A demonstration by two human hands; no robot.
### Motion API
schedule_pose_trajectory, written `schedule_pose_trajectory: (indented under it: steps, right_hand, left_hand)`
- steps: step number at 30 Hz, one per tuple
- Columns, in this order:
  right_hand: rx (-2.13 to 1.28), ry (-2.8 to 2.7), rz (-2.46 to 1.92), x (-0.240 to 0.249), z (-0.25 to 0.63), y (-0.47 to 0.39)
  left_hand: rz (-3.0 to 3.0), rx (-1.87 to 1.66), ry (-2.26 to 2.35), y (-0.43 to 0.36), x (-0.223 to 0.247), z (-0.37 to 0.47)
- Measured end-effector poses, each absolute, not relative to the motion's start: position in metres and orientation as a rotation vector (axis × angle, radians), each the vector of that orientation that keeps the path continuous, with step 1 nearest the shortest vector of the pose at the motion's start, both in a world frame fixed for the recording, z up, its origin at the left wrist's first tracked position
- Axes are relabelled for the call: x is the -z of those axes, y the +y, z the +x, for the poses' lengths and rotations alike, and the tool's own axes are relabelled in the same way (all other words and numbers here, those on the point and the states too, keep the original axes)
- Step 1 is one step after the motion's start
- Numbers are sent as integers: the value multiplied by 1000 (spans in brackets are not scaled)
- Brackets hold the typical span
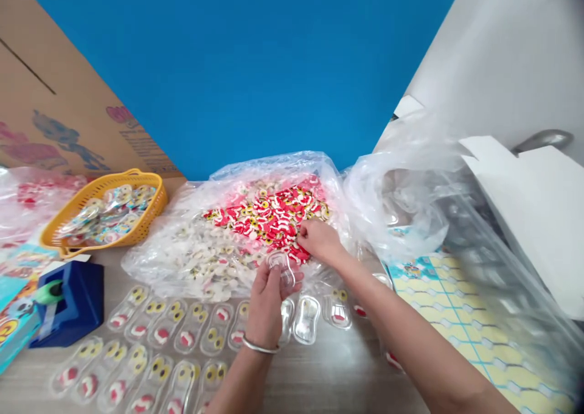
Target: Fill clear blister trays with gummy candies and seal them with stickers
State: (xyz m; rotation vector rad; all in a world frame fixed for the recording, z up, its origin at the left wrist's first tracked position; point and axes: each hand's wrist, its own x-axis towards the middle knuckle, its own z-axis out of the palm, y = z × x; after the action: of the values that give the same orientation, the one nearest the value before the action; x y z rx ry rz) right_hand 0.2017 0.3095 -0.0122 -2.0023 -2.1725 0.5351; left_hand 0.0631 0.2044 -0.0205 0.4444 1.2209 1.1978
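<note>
My left hand (269, 289), with a bangle at the wrist, holds a clear plastic shell (283, 268) between thumb and fingers. Just beyond it, my right hand (317, 238) is closed at the near right edge of a heap of small red, white and yellow pieces (274, 216); what its fingertips grip is too small to make out. The heap lies on an open clear plastic bag (155, 259). Two rows of clear shells with yellow eye pieces and red mouth pieces lie nearer, such as one shell (187, 329). Beside my left wrist is a shell with nothing visible inside (306, 319).
A yellow basket (157, 204) of packed pieces stands at the left, near a blue tape dispenser (93, 301) and a cardboard box (68, 73). Yellow printed card sheets (456, 316) and crumpled plastic (396, 176) are at the right. A blue panel (255, 67) rises behind.
</note>
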Motion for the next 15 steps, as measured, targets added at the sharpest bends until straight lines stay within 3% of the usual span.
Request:
schedule_pose_trajectory:
  steps: [6, 11, 15]
  right_hand:
    - [-730, -1912, -1750, 29, 224, 312]
    - [-882, -1809, -1471, 14, 222, 292]
    - [-714, -1964, -1286, 1, 209, 258]
  left_hand:
    - [490, -1168, 1161, 208, 20, 61]
    - [457, -1150, 1106, 210, 14, 62]
    - [446, -1134, 1035, 211, 11, 64]
